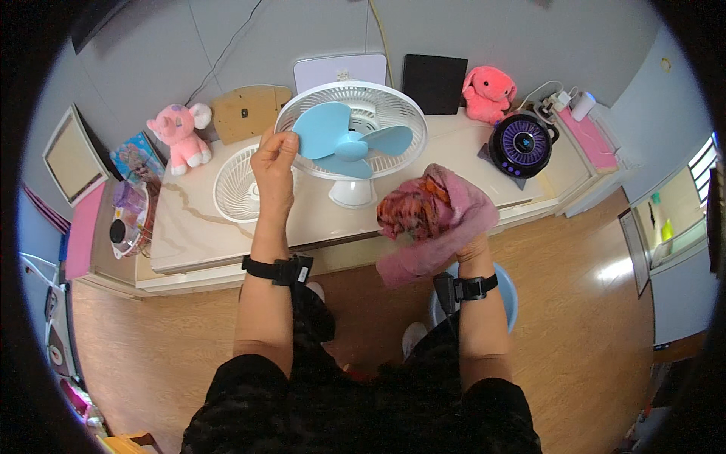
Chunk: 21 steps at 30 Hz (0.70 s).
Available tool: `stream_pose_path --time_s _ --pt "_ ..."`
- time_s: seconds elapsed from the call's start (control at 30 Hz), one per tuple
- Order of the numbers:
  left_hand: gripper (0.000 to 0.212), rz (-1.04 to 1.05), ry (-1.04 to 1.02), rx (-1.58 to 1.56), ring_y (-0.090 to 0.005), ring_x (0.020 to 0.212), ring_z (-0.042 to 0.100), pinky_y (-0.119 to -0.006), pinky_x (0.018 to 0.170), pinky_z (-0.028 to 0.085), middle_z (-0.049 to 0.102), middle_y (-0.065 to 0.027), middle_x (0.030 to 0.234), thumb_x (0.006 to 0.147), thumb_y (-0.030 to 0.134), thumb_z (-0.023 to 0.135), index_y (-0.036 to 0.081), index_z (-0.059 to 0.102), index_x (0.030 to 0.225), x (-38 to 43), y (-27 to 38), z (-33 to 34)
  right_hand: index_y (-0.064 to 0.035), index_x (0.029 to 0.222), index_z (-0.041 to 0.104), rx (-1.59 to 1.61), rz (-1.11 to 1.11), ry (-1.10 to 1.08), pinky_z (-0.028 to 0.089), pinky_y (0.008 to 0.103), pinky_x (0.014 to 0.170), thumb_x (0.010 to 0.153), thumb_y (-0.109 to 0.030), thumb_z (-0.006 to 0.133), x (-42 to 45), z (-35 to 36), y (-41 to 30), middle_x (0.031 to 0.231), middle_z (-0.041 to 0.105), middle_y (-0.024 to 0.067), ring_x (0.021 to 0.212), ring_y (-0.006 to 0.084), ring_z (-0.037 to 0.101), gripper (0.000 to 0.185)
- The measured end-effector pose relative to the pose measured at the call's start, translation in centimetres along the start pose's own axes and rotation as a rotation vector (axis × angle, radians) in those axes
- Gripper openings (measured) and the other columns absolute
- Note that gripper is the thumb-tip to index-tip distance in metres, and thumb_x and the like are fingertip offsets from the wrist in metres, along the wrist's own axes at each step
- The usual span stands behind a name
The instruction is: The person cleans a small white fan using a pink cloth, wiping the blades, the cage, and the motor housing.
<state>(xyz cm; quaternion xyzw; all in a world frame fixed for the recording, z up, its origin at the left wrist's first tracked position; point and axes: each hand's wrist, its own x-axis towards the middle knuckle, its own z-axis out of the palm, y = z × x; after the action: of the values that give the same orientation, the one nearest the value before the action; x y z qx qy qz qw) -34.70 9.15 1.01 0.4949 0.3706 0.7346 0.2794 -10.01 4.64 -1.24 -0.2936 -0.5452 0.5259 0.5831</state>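
Note:
A white table fan [351,192] stands on the cabinet top before me, its blue blades [323,131] bare at the front. My left hand [276,162] grips the left side of the fan, fingers at the edge of a blade and the rear cage rim [417,153]. Behind that hand, the detached white front grille [235,184] lies on the cabinet. A bunched pink cloth [462,198] with an orange and dark pattern covers most of my right hand [473,248], which holds it up in front of the cabinet, right of the fan base.
A light blue bucket [507,295] stands on the wooden floor by my right forearm. Along the wall sit a pink plush elephant [181,136], a pink plush rabbit [489,93] and a black panel [434,85]. A small black fan [522,144] occupies the cabinet's right part; a basket [130,244] its left.

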Motion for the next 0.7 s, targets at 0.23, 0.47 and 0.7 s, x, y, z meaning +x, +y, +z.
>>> stream_pose_path --time_s 0.23,0.47,0.7 --pt "0.011 -0.021 0.27 -0.003 -0.0157 0.083 0.046 -0.025 0.073 0.035 0.049 -0.0105 0.09 0.073 0.008 0.052 -0.002 0.05 0.077 -1.7 -0.6 -1.0 0.0018 0.094 0.047 0.424 0.32 0.177 0.042 0.0281 0.071 0.08 -0.014 0.035 1.3 0.8 -2.1 0.09 0.052 0.0106 0.077 0.0194 0.051 0.025" --pt "0.017 -0.973 0.226 -0.202 -0.0183 0.073 0.047 -0.028 0.067 0.042 0.046 -0.0074 0.083 0.07 0.002 0.049 0.001 0.042 0.085 -4.6 -0.9 -0.5 -0.0054 0.102 0.042 0.363 0.579 0.449 0.043 0.0306 0.062 0.079 -0.018 0.042 3.1 -1.5 4.2 0.087 0.052 0.0092 0.071 0.0194 0.05 0.026" --pt "0.021 -0.948 -0.004 -0.408 -0.0227 0.079 0.051 -0.03 0.069 0.045 0.048 -0.0113 0.088 0.072 0.003 0.05 -0.002 0.042 0.09 -4.5 -3.3 0.7 0.0006 0.098 0.05 -0.014 0.255 0.245 0.041 0.027 0.07 0.073 -0.014 0.053 3.4 3.8 6.2 0.091 0.052 0.0094 0.083 0.0172 0.05 0.029"
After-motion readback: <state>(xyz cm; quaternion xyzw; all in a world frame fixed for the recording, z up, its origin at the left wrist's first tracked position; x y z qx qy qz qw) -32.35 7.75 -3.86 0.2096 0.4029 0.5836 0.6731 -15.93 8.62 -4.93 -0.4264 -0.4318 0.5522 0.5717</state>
